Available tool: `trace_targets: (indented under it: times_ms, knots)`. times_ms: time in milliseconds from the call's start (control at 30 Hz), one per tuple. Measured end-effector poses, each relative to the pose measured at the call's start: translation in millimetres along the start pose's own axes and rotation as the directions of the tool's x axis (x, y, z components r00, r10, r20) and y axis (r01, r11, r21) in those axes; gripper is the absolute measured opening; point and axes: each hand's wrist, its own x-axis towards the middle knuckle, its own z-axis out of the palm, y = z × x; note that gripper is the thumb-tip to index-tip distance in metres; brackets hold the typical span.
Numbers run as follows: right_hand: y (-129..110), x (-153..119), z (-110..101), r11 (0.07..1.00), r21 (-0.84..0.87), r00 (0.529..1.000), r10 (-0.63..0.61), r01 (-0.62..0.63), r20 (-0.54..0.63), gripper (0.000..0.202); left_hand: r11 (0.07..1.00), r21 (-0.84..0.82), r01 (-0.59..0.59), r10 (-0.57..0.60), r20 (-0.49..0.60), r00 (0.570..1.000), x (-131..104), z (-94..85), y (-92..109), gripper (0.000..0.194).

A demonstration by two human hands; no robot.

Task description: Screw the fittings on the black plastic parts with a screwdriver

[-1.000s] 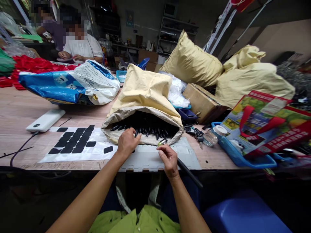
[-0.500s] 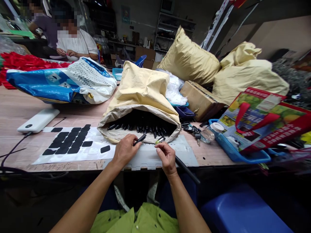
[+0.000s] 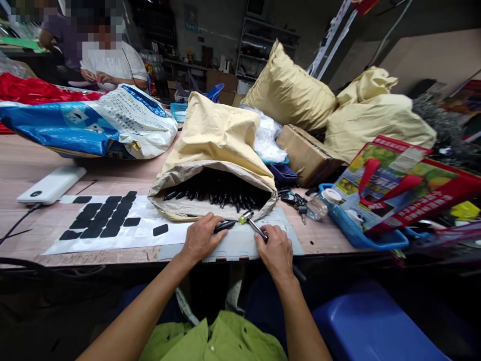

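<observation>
My left hand (image 3: 201, 238) holds a short black tube (image 3: 224, 226) just above a grey plate (image 3: 240, 245) at the table's near edge. My right hand (image 3: 276, 250) grips a long black rod with a metal shaft and a yellow-green tip (image 3: 246, 218), pointed toward the tube. Right behind both hands lies a tan sack (image 3: 216, 140) on its side, its mouth open and full of black tubes (image 3: 218, 193).
A white sheet with several black pads (image 3: 108, 220) lies to the left, with a white power bank (image 3: 50, 184) and cable beyond. A blue-white bag (image 3: 86, 125), yellow sacks, a cardboard box (image 3: 308, 153), keys, a bottle (image 3: 321, 204) and a blue basket (image 3: 361, 233) crowd the table. Two people sit far left.
My left hand pulled a black tube out of the sack's mouth and brought it down to the grey plate. My right hand shifted right and turned the rod's tip toward it.
</observation>
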Motion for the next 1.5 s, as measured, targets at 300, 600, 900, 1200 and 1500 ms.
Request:
trace_targets:
  times_ms: [300,600,900,1200,1500]
  knots:
    - [-12,-5,-2,0.957,0.291,1.000,0.000,0.004,-0.015,0.017,0.991,-0.132,-0.016,0.022,0.040,0.999,2,-2.6,-6,0.017]
    - [-42,-17,-24,0.863,0.486,0.990,-0.134,0.138,-0.043,0.037,0.988,-0.155,-0.017,0.023,0.035,0.999,3,-3.4,-6,0.020]
    - [-39,-23,-20,0.926,0.358,0.987,-0.151,0.121,0.059,0.038,0.990,-0.139,-0.025,0.030,0.034,0.999,3,-1.6,-7,0.020]
    - [-39,-26,-26,0.866,0.489,0.995,-0.091,0.100,-0.042,0.036,0.995,-0.044,-0.094,0.096,0.034,0.995,0,-1.8,-5,0.016]
    - [-48,-27,-32,0.865,0.474,0.982,-0.101,0.167,-0.162,0.036,0.998,-0.069,-0.006,0.008,0.031,0.999,2,-0.8,-2,0.018]
